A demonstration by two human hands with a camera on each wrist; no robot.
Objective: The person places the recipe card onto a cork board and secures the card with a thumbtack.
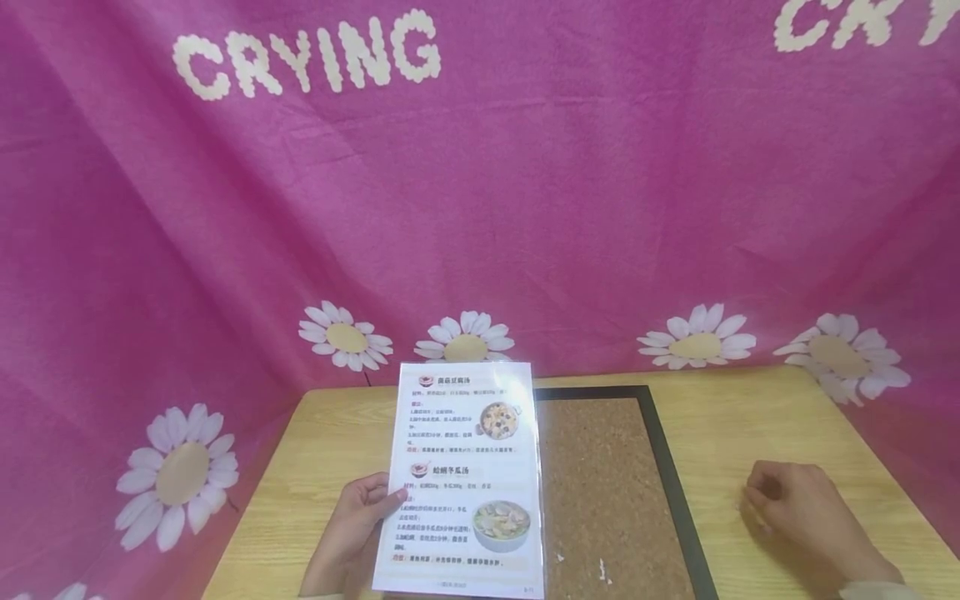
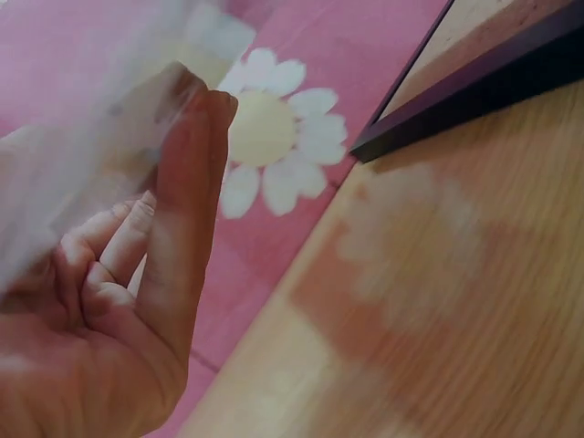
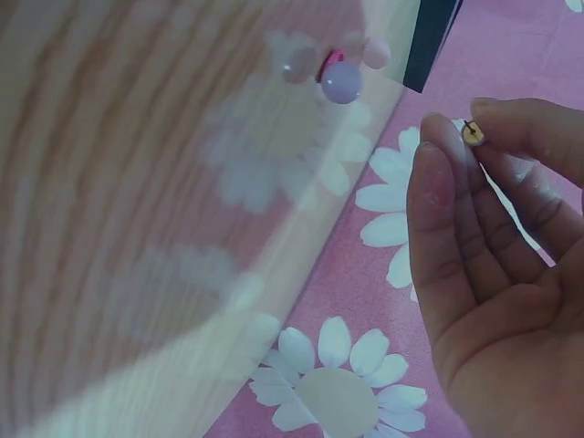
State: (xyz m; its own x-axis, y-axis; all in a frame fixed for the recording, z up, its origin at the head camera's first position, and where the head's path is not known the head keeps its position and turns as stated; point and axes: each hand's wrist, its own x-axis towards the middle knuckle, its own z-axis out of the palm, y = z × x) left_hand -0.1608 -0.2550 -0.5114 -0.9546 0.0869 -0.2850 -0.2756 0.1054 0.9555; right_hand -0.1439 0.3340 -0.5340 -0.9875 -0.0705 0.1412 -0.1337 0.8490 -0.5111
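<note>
In the head view, a laminated recipe card (image 1: pixel 465 479) with printed text and bowl pictures is held upright by my left hand (image 1: pixel 356 521), which grips its left edge with the thumb in front. The left wrist view shows the card's clear edge blurred against that hand (image 2: pixel 137 292). Behind the card lies a cork board (image 1: pixel 607 492) with a dark frame, partly covered by it. To the right of the board, over the table, my right hand (image 1: pixel 806 521) pinches a small gold thumbtack (image 3: pixel 473 134) between thumb and fingertips; in the head view the tack is hidden.
The light wood table (image 1: pixel 277 500) meets a magenta curtain (image 1: pixel 480 208) with white daisies at its back and left. White flecks (image 1: pixel 602 571) mark the cork. Shiny lilac and pink beads (image 3: pixel 342 82) show above the wood in the right wrist view.
</note>
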